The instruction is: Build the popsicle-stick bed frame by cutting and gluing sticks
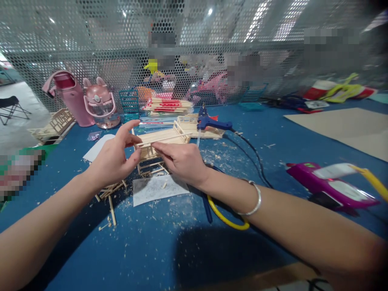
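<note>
A small model made of pale wooden sticks lies on the blue table, with slats on top and little railings. My left hand is at its left end, thumb and middle finger closed about the corner, index finger raised. A long thin wooden stick runs along the near top edge of the model. My right hand presses on this stick near its middle, index finger stretched along it and the others curled; the thumb is partly hidden. Behind, a blue glue gun rests beside another stick piece.
Loose cut sticks and a white paper lie in front. A purple tool is at the right, a yellow cable under my right arm. A pink bottle, a clear jug and bundled sticks stand behind.
</note>
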The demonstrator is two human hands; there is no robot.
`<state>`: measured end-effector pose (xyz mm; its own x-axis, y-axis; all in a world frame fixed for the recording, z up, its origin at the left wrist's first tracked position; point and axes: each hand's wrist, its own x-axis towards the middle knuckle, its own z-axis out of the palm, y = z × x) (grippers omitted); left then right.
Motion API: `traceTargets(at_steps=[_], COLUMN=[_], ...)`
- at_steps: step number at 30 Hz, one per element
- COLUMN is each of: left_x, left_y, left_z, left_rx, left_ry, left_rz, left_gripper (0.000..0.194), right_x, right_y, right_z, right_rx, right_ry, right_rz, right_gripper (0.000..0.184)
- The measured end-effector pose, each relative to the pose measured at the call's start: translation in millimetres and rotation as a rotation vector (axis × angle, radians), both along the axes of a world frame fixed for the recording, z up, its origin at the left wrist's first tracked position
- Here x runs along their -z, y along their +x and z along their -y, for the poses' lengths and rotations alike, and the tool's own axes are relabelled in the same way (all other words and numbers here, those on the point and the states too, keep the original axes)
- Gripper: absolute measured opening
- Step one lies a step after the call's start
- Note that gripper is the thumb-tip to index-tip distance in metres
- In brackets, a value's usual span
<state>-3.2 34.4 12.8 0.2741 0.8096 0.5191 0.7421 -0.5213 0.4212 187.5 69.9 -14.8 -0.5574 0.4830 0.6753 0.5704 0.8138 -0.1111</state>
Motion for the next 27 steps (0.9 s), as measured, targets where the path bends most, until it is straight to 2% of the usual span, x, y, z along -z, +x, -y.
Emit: traceTargets(at_steps=[3, 7, 11, 21, 24, 27], left_x=[6.7, 10.7, 9.6, 9.3, 6.4, 4.2], left_y=[-4.0, -2.3, 0.5, 0.1, -1.3, -3.0], left_z=[-3.0, -4.1, -2.9, -3.3, -1.5, -1.6], left_rx=[0.045, 0.005, -0.033, -0.011, 0.036, 0.085], left_ry=[-0.004, -0.006, -0.011, 0.008, 0.036, 0.132], left_rz=[0.095, 0.145, 0.141, 0.135, 0.112, 0.155], left_gripper=[0.062, 0.059, 0.057, 0.057, 0.056, 0.049], right_x=[-0.5, -0.6, -0.5, -0.6, -1.8, -2.7], right_y=[0.0, 0.0, -0.7, -1.8, -0.4, 0.8], right_z=[0.4, 0.2, -0.1, 0.3, 2.0, 4.1], right_rx=[0.004, 0.005, -0.003, 0.005, 0.005, 0.016], right_ry=[0.003, 0.004, 0.013, -0.011, 0.004, 0.062], right_rz=[0.007, 0.007, 0.001, -0.009, -0.033, -0.104], right_gripper=[0.031, 0.032, 0.032, 0.031, 0.03, 0.029])
